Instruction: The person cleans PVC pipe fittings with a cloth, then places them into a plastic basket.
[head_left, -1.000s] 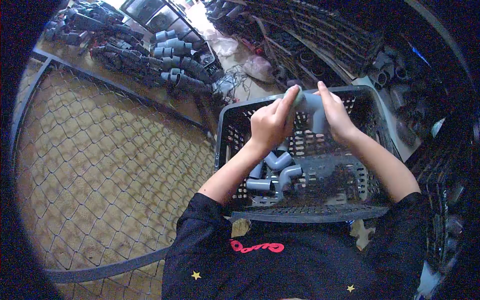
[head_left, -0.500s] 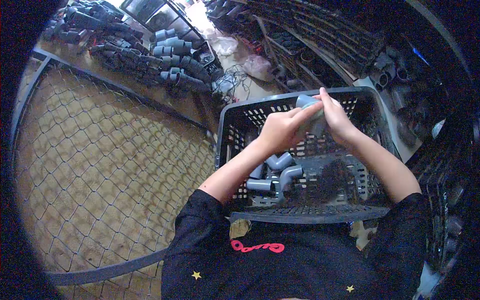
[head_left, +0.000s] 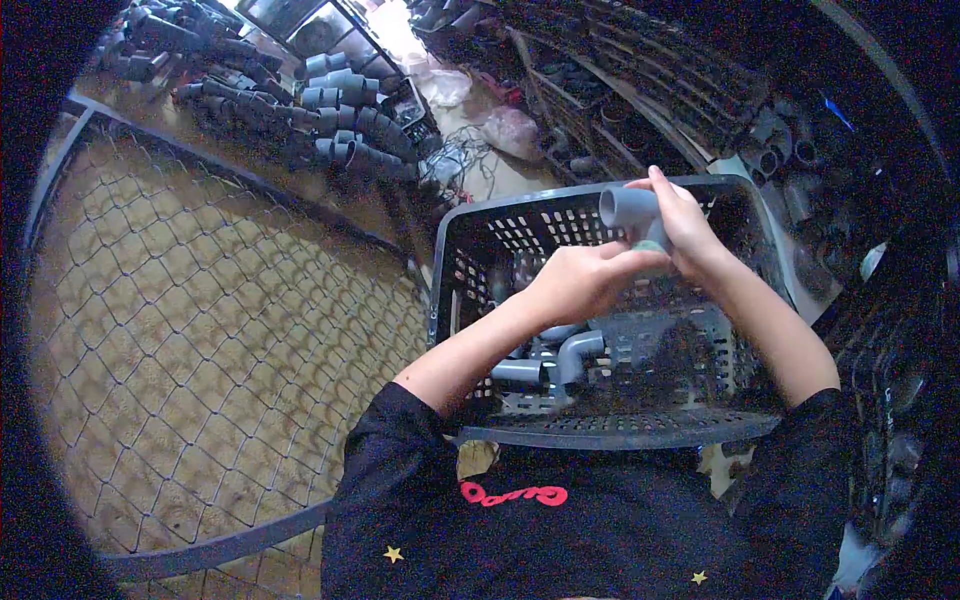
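Note:
A grey plastic pipe tee (head_left: 630, 207) is held over the basket, its round opening facing left. My right hand (head_left: 690, 225) is wrapped round its right side, fingers behind it and thumb pointing up. My left hand (head_left: 585, 282) is closed just below the tee, its thumb tip right at the lower branch. A small pale green thing (head_left: 648, 246) shows at that thumb; I cannot tell what it is. Below the hands stands a black perforated plastic basket (head_left: 610, 437). Inside it, at the lower left, lie several grey pipe elbows (head_left: 580, 352), partly behind my left forearm.
Chain-link mesh in a metal frame (head_left: 230, 330) spans the left side. Heaps of grey pipe fittings (head_left: 345, 110) lie at the back left. Plastic bags (head_left: 510, 130) and tangled wire (head_left: 460, 160) are on the floor beyond the basket. Dark stacked crates (head_left: 640, 60) stand at the back right.
My left hand has come down and toward me, from the tee's top to its lower branch. The tee is turned, so its opening now shows on the left.

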